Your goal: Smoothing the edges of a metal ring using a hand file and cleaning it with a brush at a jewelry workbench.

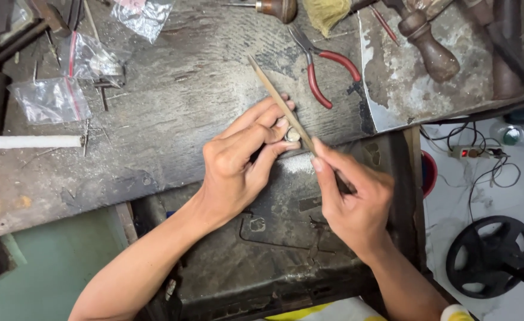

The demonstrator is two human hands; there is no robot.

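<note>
Grip on file [274,95], pliers [324,65] beyond

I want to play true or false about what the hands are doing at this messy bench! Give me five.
1. The left hand pinches a small round metal piece. True.
2. The right hand holds a hammer. False: it holds a long thin file laid across the metal piece.
3. The pliers have red handles. True.
4. The pliers are in the left hand's grip. False: they lie on the bench, beyond the hands.
5. Small clear plastic bags lie on the left side of the bench. True.
</note>
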